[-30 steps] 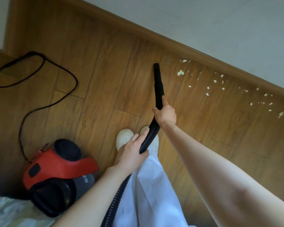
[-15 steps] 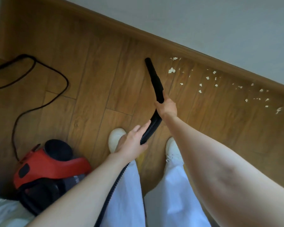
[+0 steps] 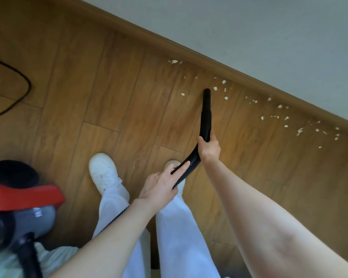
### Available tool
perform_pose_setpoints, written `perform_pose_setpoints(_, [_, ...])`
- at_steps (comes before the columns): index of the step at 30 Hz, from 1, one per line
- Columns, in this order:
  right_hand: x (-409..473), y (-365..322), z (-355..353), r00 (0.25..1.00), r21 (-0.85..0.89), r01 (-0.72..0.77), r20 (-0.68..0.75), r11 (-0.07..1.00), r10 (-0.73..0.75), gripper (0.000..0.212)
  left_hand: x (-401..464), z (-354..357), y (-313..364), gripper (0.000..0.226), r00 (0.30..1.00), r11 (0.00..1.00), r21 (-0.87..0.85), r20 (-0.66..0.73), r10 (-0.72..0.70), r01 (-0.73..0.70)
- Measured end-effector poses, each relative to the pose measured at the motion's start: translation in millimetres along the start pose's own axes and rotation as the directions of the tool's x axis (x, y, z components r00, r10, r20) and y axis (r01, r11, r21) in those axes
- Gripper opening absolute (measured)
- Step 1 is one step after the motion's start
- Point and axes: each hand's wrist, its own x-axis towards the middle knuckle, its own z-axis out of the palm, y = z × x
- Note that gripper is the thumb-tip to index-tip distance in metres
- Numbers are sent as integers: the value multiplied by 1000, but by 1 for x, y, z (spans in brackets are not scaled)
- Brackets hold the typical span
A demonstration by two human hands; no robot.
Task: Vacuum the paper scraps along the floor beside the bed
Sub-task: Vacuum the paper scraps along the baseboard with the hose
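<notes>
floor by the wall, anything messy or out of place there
Yes: small pale paper scraps lie scattered on the wooden floor along the baseboard, trailing off to the right. The vacuum nozzle points among them.

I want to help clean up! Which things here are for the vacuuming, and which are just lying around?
For the vacuuming:
- paper scraps along the skirting board
- black nozzle, held by the right hand
- ribbed hose, held by the left hand
- red vacuum cleaner
- its black power cord

Just there:
- white shoes
- pale cloth under the vacuum
</notes>
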Motion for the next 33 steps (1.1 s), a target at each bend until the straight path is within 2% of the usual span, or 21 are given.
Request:
perform_pose_setpoints(5, [6, -24, 9, 994, -57, 98, 53, 994, -95, 49, 7, -1, 4, 77, 995, 997, -21, -70, -78, 76])
perform_pose_setpoints(13, [-14, -70, 80, 947, -211, 269, 239, 940, -217, 55, -13, -22, -42, 76, 956, 957, -177, -146, -255, 229])
perform_pose_setpoints(17, [-16, -87, 99, 934, -244, 305, 267, 921, -238, 58, -14, -33, -57, 76, 949, 941, -241, -149, -279, 238])
perform_pose_setpoints(23, [0, -93, 81, 971, -263, 222, 148, 939, -188, 55, 12, -47, -52, 76, 977, 971, -184, -114, -178, 155])
perform_pose_setpoints(28, [14, -70, 44, 996, -168, 79, 53, 983, -71, 49, 28, -43, -35, 76, 995, 993, -94, -53, -79, 73])
perform_pose_setpoints(33, [15, -52, 34, 1000, -112, 6, 4, 994, -5, 52, 26, -34, -25, 77, 999, 993, -108, 1, -51, 51])
